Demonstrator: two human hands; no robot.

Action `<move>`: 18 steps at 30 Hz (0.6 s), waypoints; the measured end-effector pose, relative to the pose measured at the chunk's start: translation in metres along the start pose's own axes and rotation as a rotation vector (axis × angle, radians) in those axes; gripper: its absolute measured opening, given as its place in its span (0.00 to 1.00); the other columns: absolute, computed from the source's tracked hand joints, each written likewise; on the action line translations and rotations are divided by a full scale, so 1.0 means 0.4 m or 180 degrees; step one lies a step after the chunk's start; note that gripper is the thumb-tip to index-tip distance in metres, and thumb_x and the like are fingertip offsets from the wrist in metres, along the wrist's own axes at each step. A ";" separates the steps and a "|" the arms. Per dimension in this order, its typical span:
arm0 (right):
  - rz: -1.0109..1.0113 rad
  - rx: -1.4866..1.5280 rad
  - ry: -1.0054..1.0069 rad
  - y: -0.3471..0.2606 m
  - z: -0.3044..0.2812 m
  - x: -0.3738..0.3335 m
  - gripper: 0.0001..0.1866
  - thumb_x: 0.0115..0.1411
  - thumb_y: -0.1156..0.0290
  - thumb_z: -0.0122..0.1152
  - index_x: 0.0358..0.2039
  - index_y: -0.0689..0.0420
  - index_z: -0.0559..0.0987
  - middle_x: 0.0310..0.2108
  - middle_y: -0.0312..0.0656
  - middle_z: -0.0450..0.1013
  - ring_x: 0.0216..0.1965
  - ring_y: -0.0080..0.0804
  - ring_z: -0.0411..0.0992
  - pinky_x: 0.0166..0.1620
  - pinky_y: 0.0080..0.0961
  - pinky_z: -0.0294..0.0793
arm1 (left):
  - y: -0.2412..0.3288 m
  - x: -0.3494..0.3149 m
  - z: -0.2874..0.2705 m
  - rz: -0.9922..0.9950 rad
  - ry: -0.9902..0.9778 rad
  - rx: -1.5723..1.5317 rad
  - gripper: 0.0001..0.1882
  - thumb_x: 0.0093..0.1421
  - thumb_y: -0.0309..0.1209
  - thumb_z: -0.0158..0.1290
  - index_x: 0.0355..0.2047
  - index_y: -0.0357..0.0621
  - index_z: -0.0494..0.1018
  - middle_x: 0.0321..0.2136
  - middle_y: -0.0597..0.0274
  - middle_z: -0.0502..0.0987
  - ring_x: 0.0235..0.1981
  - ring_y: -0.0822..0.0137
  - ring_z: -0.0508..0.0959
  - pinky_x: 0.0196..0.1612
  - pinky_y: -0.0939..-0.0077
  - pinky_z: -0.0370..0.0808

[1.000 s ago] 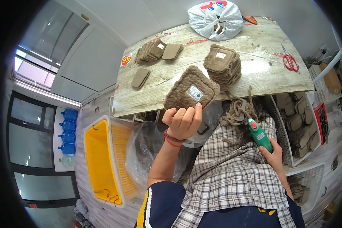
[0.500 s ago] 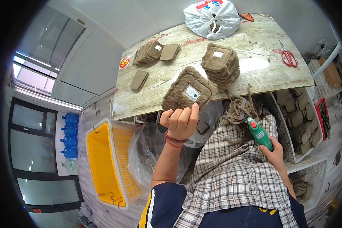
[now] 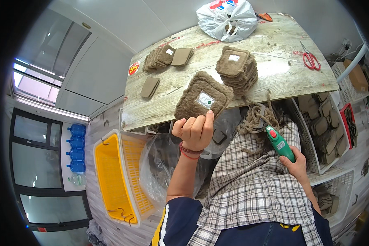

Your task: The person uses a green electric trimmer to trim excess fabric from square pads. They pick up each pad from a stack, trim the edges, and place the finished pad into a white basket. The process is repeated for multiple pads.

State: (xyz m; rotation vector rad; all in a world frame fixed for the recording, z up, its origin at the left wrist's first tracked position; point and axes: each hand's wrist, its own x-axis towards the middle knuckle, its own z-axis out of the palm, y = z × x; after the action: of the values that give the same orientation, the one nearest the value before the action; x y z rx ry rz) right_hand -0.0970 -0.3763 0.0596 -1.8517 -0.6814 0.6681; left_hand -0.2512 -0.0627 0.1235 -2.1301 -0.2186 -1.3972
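Observation:
My left hand (image 3: 197,129) is closed on the lower edge of a brown fluffy square pad (image 3: 192,92), held up in front of the table's near edge. A white label with a small green mark is on the pad's face. In my right hand (image 3: 296,164) is a green handheld tool (image 3: 282,144) with a red button and a metal head, held over my lap. The tool's head lies at a tangle of brown plush strips (image 3: 254,119). Behind the raised pad stands a stack of similar labelled pads (image 3: 235,67) on the table.
The wooden table (image 3: 270,82) bears a row of pads (image 3: 158,57), smoother brown pads (image 3: 150,87), red-handled scissors (image 3: 311,62) and a white plastic bag (image 3: 227,20). A yellow-lined basket (image 3: 110,176) stands left; a white crate of pads (image 3: 322,123) sits right.
Both hands keep nearly the same place, still holding the pad and the green tool. The whole view has shifted very slightly.

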 end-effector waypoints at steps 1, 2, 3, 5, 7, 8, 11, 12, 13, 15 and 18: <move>-0.0007 -0.0007 0.0000 0.000 0.000 0.000 0.23 0.53 0.59 0.69 0.43 0.61 0.75 0.30 0.36 0.73 0.30 0.20 0.69 0.35 0.19 0.69 | 0.001 0.000 0.001 -0.0017 0.0006 0.0001 0.05 0.54 0.27 0.58 0.31 0.54 0.78 0.29 0.76 0.68 0.32 0.75 0.68 0.49 0.70 0.60; -0.0015 -0.0014 -0.0001 -0.001 0.000 0.000 0.23 0.53 0.59 0.69 0.43 0.61 0.75 0.30 0.36 0.73 0.30 0.20 0.69 0.35 0.19 0.69 | 0.002 0.000 0.002 -0.0033 0.0012 0.0001 0.05 0.54 0.27 0.58 0.31 0.54 0.78 0.29 0.76 0.68 0.32 0.75 0.68 0.48 0.70 0.60; -0.0022 -0.0022 -0.0002 -0.001 0.000 0.000 0.23 0.53 0.59 0.69 0.43 0.61 0.75 0.30 0.36 0.73 0.30 0.20 0.69 0.35 0.19 0.69 | 0.001 0.001 0.002 -0.0039 0.0013 0.0007 0.05 0.54 0.27 0.58 0.31 0.54 0.78 0.29 0.76 0.68 0.32 0.75 0.68 0.48 0.70 0.60; -0.0001 0.0014 -0.0022 0.000 0.000 0.000 0.22 0.53 0.60 0.69 0.43 0.61 0.75 0.30 0.35 0.73 0.30 0.20 0.69 0.35 0.19 0.69 | 0.001 0.001 0.004 -0.0052 0.0020 0.0018 0.06 0.54 0.27 0.58 0.32 0.54 0.78 0.29 0.76 0.68 0.32 0.75 0.68 0.48 0.69 0.60; 0.0020 0.0041 -0.0029 -0.003 0.000 0.000 0.22 0.53 0.60 0.69 0.42 0.61 0.75 0.30 0.35 0.73 0.30 0.20 0.69 0.35 0.19 0.69 | 0.002 0.001 0.005 -0.0065 -0.0001 0.0022 0.06 0.54 0.26 0.58 0.32 0.54 0.78 0.29 0.76 0.68 0.32 0.75 0.68 0.48 0.69 0.59; 0.0032 0.0050 -0.0026 -0.008 0.001 -0.001 0.22 0.53 0.60 0.69 0.42 0.61 0.75 0.30 0.35 0.73 0.30 0.20 0.69 0.35 0.19 0.69 | 0.002 0.001 0.005 -0.0073 -0.0011 0.0024 0.06 0.54 0.26 0.58 0.32 0.54 0.79 0.29 0.76 0.68 0.32 0.75 0.68 0.48 0.69 0.59; 0.0034 0.0069 -0.0025 -0.005 0.001 -0.001 0.22 0.54 0.61 0.69 0.42 0.61 0.75 0.30 0.35 0.73 0.30 0.19 0.69 0.35 0.19 0.69 | 0.003 0.000 0.006 -0.0084 -0.0024 0.0028 0.07 0.54 0.26 0.57 0.32 0.54 0.79 0.29 0.76 0.68 0.33 0.75 0.68 0.48 0.69 0.59; 0.0029 0.0074 -0.0027 -0.003 0.001 -0.001 0.22 0.54 0.61 0.69 0.42 0.61 0.75 0.30 0.35 0.73 0.30 0.19 0.69 0.35 0.19 0.69 | 0.004 0.000 0.006 -0.0085 -0.0029 0.0031 0.07 0.54 0.26 0.57 0.32 0.54 0.79 0.29 0.76 0.68 0.33 0.75 0.68 0.48 0.69 0.59; 0.0015 0.0039 -0.0027 -0.004 0.000 -0.001 0.22 0.54 0.61 0.69 0.42 0.62 0.75 0.30 0.35 0.73 0.30 0.20 0.69 0.35 0.19 0.69 | 0.004 0.001 0.006 -0.0090 -0.0034 0.0031 0.07 0.54 0.26 0.57 0.32 0.54 0.79 0.30 0.76 0.68 0.33 0.75 0.68 0.48 0.69 0.59; -0.0013 -0.0031 -0.0030 -0.007 -0.002 -0.001 0.22 0.54 0.61 0.69 0.43 0.62 0.75 0.30 0.35 0.73 0.31 0.20 0.69 0.36 0.19 0.70 | 0.005 0.002 0.008 -0.0095 -0.0038 0.0028 0.07 0.54 0.26 0.57 0.32 0.55 0.78 0.30 0.76 0.68 0.33 0.75 0.68 0.49 0.69 0.59; -0.0009 0.0043 -0.0033 -0.005 0.000 -0.001 0.22 0.54 0.61 0.69 0.43 0.62 0.75 0.31 0.36 0.74 0.31 0.20 0.70 0.36 0.19 0.70 | 0.004 0.004 0.010 -0.0095 -0.0032 0.0031 0.07 0.54 0.25 0.57 0.32 0.55 0.78 0.30 0.77 0.68 0.33 0.75 0.68 0.49 0.69 0.59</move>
State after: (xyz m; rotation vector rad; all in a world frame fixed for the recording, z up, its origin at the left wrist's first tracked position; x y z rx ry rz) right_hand -0.0975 -0.3762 0.0615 -1.8356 -0.6846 0.6793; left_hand -0.2465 -0.0622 0.1230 -2.1345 -0.2617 -1.3997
